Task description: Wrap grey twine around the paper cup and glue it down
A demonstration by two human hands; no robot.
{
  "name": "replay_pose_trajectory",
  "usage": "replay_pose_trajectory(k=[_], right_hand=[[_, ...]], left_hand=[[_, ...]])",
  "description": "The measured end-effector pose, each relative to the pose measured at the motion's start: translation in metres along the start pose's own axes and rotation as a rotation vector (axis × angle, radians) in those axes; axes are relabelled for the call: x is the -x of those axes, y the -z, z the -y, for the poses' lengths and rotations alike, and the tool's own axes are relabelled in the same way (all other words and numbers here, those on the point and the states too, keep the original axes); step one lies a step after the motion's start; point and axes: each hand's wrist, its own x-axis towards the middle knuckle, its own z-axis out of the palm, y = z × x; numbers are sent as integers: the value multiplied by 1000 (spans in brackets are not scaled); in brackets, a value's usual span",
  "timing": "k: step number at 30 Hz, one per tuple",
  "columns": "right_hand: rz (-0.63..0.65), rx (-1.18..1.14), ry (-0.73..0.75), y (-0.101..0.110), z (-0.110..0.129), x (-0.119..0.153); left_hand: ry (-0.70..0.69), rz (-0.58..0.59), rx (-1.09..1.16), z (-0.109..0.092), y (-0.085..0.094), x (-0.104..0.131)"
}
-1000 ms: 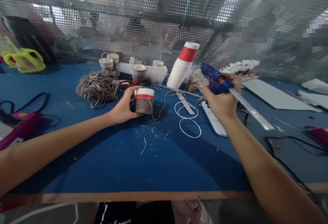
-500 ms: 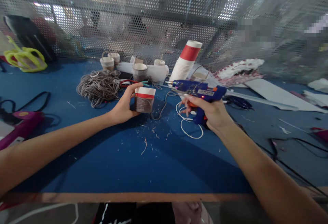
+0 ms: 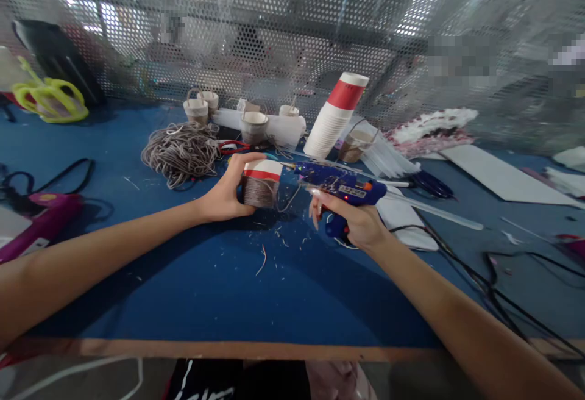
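Observation:
My left hand grips a paper cup from its left side, thumb below and fingers above. Grey-brown cord is wound around one part of the cup; a red band and a white part stay bare. My right hand is wrapped around the handle of a blue hot glue gun, whose lamp glows. Its nozzle points left and is close to the cup's right edge; whether they touch I cannot tell. A clear glue stick sticks out of the gun's back. From the cup a loose cord trails to the right.
A heap of cord lies behind my left hand. Further back stand a leaning stack of paper cups and several small cord-wrapped cups. A magenta glue gun lies at left. Black cables cross the right side.
The blue glue gun has moved left and slightly down, bringing its nozzle to the cup's edge. My left hand still holds the cup in nearly the same place.

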Motion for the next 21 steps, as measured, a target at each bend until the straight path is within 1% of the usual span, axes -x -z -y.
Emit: replay_pose_trajectory(k=[3, 5, 8, 10, 12, 16, 21], right_hand=[[-9, 41, -39, -3, 1, 1], [-29, 94, -53, -6, 2, 3], [-48, 145, -21, -12, 5, 5], [-52, 170, 13, -14, 7, 6], [-41, 211, 21, -14, 8, 7], [29, 325, -44, -11, 8, 8], [36, 316, -74, -11, 6, 6]], left_hand=[[3, -14, -38, -1, 0, -1], [-32, -49, -82, 1, -1, -1], [-98, -113, -169, 4, -3, -2], [-113, -131, -193, 6, -3, -3], [-118, -124, -195, 7, -2, -3], [-161, -97, -184, 6, 0, -3], [-187, -77, -168, 4, 0, -3]])
